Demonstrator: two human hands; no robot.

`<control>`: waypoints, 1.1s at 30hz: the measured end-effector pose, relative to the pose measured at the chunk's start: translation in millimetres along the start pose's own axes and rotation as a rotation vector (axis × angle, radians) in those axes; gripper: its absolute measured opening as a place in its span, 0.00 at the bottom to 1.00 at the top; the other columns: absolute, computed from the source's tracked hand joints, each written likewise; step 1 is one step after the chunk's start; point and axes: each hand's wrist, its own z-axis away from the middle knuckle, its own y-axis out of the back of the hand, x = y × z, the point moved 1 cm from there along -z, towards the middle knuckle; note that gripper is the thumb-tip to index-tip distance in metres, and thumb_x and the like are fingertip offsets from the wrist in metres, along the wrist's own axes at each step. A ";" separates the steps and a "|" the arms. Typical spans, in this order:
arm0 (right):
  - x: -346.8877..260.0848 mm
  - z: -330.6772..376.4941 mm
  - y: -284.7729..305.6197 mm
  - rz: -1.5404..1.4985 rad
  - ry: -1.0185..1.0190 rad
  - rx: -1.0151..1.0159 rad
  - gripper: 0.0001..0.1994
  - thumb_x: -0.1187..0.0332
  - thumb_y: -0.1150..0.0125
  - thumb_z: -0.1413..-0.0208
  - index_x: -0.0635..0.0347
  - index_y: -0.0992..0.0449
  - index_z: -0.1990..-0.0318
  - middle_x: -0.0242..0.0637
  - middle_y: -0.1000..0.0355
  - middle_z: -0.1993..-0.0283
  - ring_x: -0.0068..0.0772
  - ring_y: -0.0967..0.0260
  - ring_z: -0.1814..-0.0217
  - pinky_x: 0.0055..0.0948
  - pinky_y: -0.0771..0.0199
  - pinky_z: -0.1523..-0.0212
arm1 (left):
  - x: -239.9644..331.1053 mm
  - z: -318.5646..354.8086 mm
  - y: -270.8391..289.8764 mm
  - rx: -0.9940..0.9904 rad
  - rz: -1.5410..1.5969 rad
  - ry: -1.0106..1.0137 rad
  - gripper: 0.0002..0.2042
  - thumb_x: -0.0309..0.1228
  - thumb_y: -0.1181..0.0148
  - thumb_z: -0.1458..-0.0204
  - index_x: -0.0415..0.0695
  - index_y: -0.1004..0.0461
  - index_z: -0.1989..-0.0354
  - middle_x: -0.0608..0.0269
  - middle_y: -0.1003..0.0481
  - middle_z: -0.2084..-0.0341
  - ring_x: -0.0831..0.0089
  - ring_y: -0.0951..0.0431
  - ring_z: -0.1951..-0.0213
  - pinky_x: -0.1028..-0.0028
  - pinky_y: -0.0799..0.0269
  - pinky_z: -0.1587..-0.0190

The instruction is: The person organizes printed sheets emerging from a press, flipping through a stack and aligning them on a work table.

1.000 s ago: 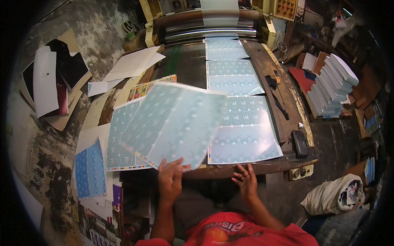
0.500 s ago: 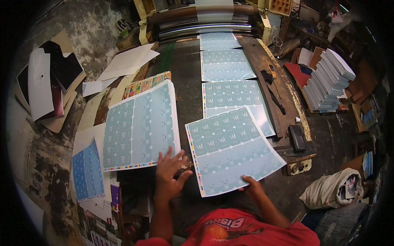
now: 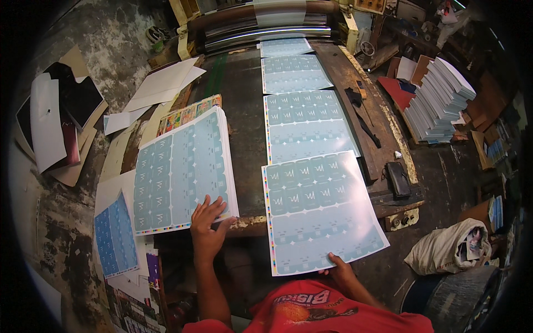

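Note:
My right hand (image 3: pixel 337 267) grips a printed sheet (image 3: pixel 319 205) by its near edge, thumb on top and fingers underneath. This sheet is pale blue-green with rows of repeated label shapes and a colour strip down its left edge. Its far end overlaps another printed sheet (image 3: pixel 305 125) on the table. To the left, my left hand (image 3: pixel 208 225) rests open, fingers spread, on the near right corner of a thick stack of matching sheets (image 3: pixel 183 172). Nothing shows in its fingers.
A row of printed sheets (image 3: pixel 294 72) runs back to the metal rollers (image 3: pixel 266 36) of a machine. A bluer sheet (image 3: pixel 116 233) lies left of the stack. A black pouch (image 3: pixel 398 180) sits at the table's right edge. Piled paper (image 3: pixel 438 102) and a white sack (image 3: pixel 444 250) stand further right.
My left hand has moved left onto the stack's near corner. The sheet in my right hand has come nearer to me and turned a little straighter. The view has shifted slightly.

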 end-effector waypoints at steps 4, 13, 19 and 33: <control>5.4 -8.3 4.8 -0.032 0.002 0.021 0.21 0.57 0.49 0.36 0.68 0.33 0.48 0.45 0.26 0.64 0.37 0.28 0.69 0.29 0.33 0.68 | 0.8 -1.4 3.2 -0.010 0.064 0.042 0.18 0.34 0.27 0.56 0.43 0.19 0.55 0.57 0.22 0.49 0.55 0.31 0.37 0.54 0.46 0.33; -11.1 -45.7 -1.9 -0.182 0.093 0.011 0.21 0.56 0.50 0.35 0.68 0.33 0.49 0.46 0.26 0.64 0.38 0.29 0.69 0.33 0.31 0.66 | 2.1 -3.1 -4.5 0.111 0.129 0.133 0.09 0.32 0.41 0.41 0.42 0.19 0.59 0.57 0.20 0.54 0.56 0.27 0.40 0.55 0.42 0.35; -31.1 -67.6 -15.0 -0.261 0.133 0.017 0.23 0.50 0.55 0.33 0.66 0.32 0.51 0.44 0.27 0.68 0.35 0.31 0.71 0.39 0.27 0.61 | 2.5 0.6 -20.5 0.239 0.008 0.136 0.07 0.31 0.41 0.42 0.43 0.20 0.60 0.58 0.19 0.57 0.55 0.25 0.43 0.55 0.41 0.37; -31.7 -67.3 -26.0 -0.230 0.376 0.088 0.34 0.52 0.53 0.33 0.54 0.56 0.26 0.47 0.30 0.41 0.34 0.26 0.57 0.41 0.25 0.52 | 7.2 5.9 -21.9 0.207 -0.060 0.088 0.10 0.31 0.40 0.42 0.45 0.20 0.54 0.58 0.21 0.53 0.56 0.28 0.40 0.55 0.44 0.35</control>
